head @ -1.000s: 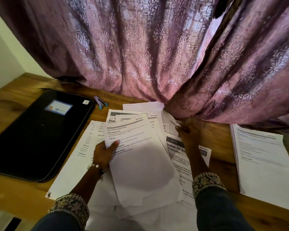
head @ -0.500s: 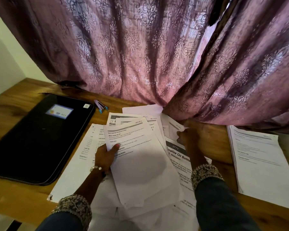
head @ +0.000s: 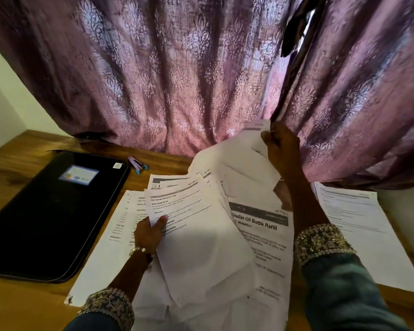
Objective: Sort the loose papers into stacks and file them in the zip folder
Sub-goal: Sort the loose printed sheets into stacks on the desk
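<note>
Papers [head: 201, 247], thin white sheets, bend in the right hand [head: 281, 145].

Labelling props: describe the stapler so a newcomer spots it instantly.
Start at the big black zip folder lying shut on the left of the wooden table. Just off its far right corner, near the curtain hem, lies the stapler. It is the only small purple and blue thing there; everything beside it is white paper.

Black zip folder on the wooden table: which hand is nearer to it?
Left. The left hand holds papers just right of the black zip folder; the right hand lifts a white sheet near the curtain, farther away.
</note>
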